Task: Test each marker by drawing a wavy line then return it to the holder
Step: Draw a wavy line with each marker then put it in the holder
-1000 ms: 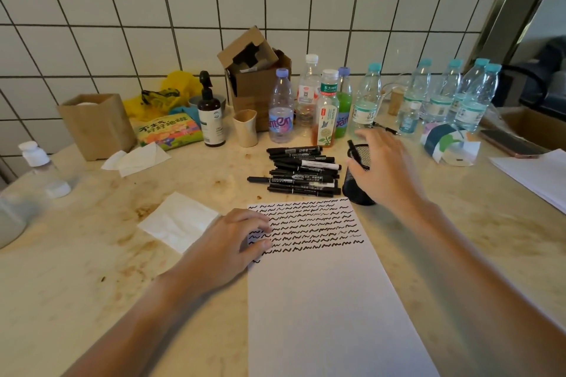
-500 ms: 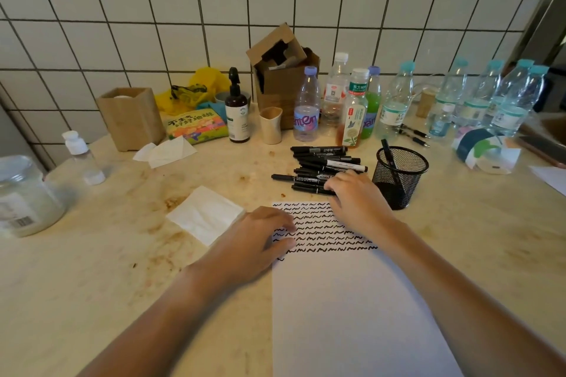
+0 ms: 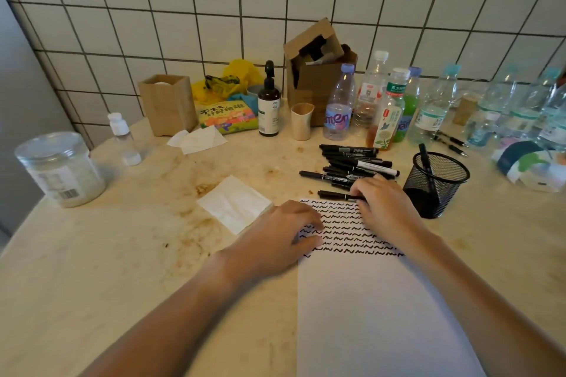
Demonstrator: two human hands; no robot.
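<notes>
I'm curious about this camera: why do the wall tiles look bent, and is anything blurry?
Head view: wide-angle lens bows the tile lines near the edges; the water bottles at far right look soft, while the markers and wavy lines stay sharp; lighting is soft and dim.

- Clear bottle, beyond the right fingers: label shows "mten" in purple letters.
- Tea bottle, right of it: green band reads 东方树叶.
- Colourful packet, far left of the fingers: Chinese title, only partly legible.
- Jar: barcode, digits unreadable.

Markers behind paper — holder right, one marker inside.
</notes>
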